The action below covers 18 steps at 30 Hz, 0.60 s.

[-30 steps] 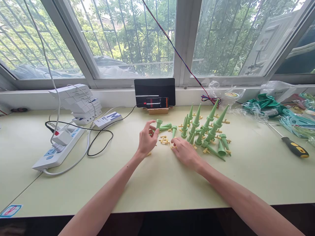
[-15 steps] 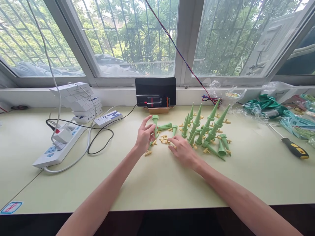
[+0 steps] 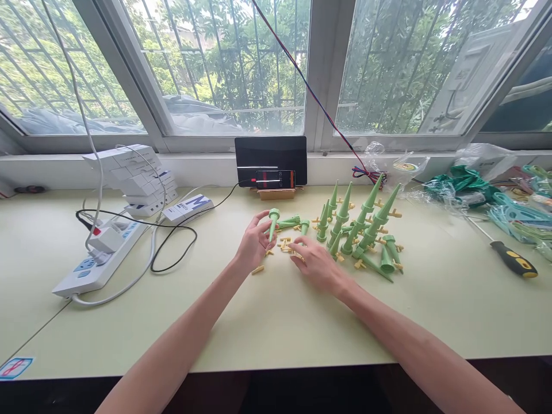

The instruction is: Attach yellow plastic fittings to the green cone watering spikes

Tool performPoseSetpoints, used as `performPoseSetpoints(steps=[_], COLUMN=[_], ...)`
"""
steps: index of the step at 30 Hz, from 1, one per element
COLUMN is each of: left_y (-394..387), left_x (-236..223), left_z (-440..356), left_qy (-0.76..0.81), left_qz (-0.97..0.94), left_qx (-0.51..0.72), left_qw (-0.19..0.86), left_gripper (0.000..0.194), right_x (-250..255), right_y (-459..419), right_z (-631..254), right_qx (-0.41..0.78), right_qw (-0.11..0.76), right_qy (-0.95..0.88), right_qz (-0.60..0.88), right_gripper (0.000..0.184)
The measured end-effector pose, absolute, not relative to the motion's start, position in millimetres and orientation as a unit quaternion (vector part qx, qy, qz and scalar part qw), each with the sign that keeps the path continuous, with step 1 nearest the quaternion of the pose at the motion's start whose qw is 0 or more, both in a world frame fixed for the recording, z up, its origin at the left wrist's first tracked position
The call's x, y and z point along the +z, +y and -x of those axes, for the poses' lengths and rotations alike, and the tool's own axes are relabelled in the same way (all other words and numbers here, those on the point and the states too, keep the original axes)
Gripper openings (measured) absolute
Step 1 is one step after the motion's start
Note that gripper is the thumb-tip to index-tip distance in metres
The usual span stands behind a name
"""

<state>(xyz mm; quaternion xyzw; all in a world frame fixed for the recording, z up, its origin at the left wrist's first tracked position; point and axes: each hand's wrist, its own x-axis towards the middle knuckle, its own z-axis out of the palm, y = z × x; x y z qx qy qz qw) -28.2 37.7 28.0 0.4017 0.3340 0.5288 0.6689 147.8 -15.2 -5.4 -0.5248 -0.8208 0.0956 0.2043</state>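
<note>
My left hand (image 3: 253, 241) is closed around a green plastic plant-watering spike (image 3: 273, 221), held with its wide capped end up and its point down. My right hand (image 3: 317, 261) reaches over a small pile of yellow T-shaped valves (image 3: 284, 241), thumb and fingers apart, fingertips at the pile's right edge. Whether they touch a valve is hard to make out. One loose yellow valve (image 3: 257, 269) lies below my left hand. More green spikes (image 3: 290, 221) lie just behind the pile. Right of my right hand stand several green spikes (image 3: 362, 221) with yellow valves fitted, some others lying down.
A phone (image 3: 276, 179) leans against a dark tablet (image 3: 245, 155) at the window. To the left are a power strip (image 3: 69, 282), cables and stacked white boxes (image 3: 129, 167). A screwdriver (image 3: 513, 259) and plastic bags (image 3: 466, 187) lie at the right.
The spike in my left hand has dropped slightly and tilts a little more. My right hand has shifted a little left over the yellow valves.
</note>
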Motion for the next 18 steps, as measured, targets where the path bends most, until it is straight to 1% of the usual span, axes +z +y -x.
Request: performPoseSetpoints(steps=[4,7,11,18], left_y=[37.9,37.8,37.2,37.5], left_x=[28.5,29.0,29.3,26.8], left_z=[28.8,28.9,28.2,27.4], left_qy=[0.338,0.346,0.356,0.36], left_qz=[-0.362,-0.337,-0.336,-0.351], left_qx=[0.53,0.529,0.531,0.524], left_qw=[0.688,0.698,0.692,0.688], left_gripper=[0.037,0.032,0.027,0.026], right_x=[-6.1,-6.7,-7.3,-6.4], right_y=[-13.5,-12.8,-12.8,-12.4], right_z=[-147.2,-147.4,-146.9,-145.3], right_qx=[0.082,0.075,0.07,0.077], right_qw=[0.197,0.175,0.157,0.152], right_qy=[-0.826,-0.828,-0.831,-0.823], right_qz=[0.521,0.528,0.529,0.542], right_gripper=[0.027,0.027,0.028,0.026])
